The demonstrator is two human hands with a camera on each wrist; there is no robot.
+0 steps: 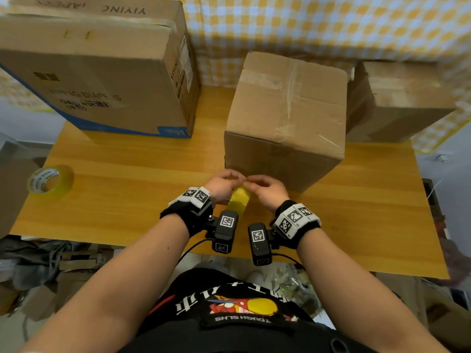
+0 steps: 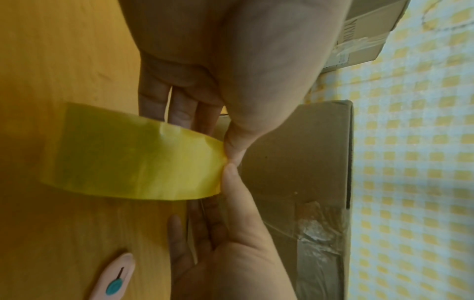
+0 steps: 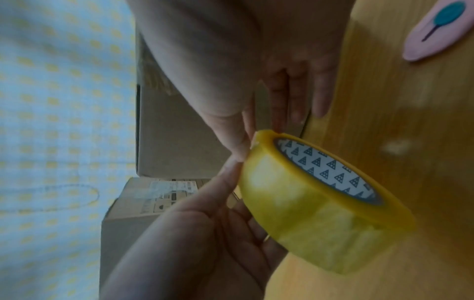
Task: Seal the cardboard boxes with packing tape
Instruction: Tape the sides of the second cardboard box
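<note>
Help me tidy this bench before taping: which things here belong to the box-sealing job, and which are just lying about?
In the job:
- yellow tape roll, pinched by the left hand and right hand
- middle box
- large box
- right box

Lying about:
- second tape roll at the table edge
- pink cutter, maybe needed later

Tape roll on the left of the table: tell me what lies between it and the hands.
Only bare wooden table, as the head view shows. The spare tape roll lies apart from the left hand and right hand.
</note>
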